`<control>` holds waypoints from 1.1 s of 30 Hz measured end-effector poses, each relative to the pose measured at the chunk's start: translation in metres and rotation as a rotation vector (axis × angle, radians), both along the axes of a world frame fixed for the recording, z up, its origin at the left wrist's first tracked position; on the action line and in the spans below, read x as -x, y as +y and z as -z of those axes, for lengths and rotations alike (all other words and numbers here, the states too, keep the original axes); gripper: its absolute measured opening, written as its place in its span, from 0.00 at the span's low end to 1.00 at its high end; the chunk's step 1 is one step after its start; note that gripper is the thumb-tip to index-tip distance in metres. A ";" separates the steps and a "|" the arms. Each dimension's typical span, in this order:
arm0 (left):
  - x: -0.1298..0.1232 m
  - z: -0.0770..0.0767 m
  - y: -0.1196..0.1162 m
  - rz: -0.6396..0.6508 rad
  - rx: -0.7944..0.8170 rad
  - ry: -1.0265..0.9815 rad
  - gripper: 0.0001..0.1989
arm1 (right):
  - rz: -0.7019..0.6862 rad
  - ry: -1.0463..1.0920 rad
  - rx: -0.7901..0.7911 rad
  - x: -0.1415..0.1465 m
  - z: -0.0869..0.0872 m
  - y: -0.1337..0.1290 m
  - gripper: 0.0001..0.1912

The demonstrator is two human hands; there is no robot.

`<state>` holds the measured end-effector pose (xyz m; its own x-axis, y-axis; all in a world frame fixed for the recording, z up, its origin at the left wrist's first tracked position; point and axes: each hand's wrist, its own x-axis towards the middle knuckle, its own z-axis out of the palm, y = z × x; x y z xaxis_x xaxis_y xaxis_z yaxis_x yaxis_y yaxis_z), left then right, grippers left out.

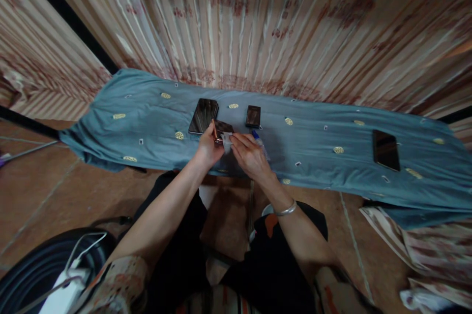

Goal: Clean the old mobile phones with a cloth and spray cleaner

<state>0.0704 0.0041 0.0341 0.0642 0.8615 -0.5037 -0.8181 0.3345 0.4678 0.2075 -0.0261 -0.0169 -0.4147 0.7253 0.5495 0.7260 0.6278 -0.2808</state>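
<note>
Near the middle of the cloth, my left hand (209, 149) is closed round a dark phone-like device (223, 127) with an orange-brown edge. The fingers of my right hand (250, 155) pinch a whitish, translucent piece (227, 142) against the lower end of that device. Just behind my left hand lies a black tablet-like item (203, 115). A small dark square item (253, 116) rests behind my right hand. Beside my right fingers is a blue-capped pen (257, 136), partly covered by the hand.
A blue-green cloth (313, 141) with yellow prints covers the long narrow surface. A black phone (385, 150) lies on its right part. Pleated curtains (236, 28) hang behind. At the lower left are a black coil (22, 265) and a white power strip (66, 292).
</note>
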 end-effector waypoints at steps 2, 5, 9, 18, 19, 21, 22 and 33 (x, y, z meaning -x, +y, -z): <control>0.002 0.000 0.001 -0.006 -0.011 -0.002 0.23 | 0.005 -0.010 0.004 -0.003 0.001 0.001 0.18; 0.003 0.001 0.003 -0.029 -0.020 0.006 0.22 | 0.007 -0.008 0.002 -0.005 0.002 0.001 0.18; 0.000 0.001 0.001 -0.031 0.015 0.039 0.21 | 0.009 0.020 -0.025 0.000 0.004 0.001 0.17; -0.009 0.008 -0.005 -0.035 0.035 0.054 0.23 | -0.009 0.043 -0.015 0.016 0.003 -0.003 0.18; -0.010 0.008 -0.006 -0.039 0.039 0.055 0.24 | -0.008 0.043 -0.022 0.017 0.003 -0.003 0.18; -0.013 0.008 -0.006 -0.049 0.044 0.056 0.26 | -0.009 0.045 -0.036 0.019 0.002 -0.004 0.19; -0.014 0.008 -0.006 -0.056 0.046 0.057 0.27 | -0.008 0.048 -0.044 0.020 0.003 -0.005 0.19; 0.001 0.003 0.001 -0.026 0.007 0.018 0.25 | 0.018 0.040 -0.038 0.006 0.008 0.002 0.17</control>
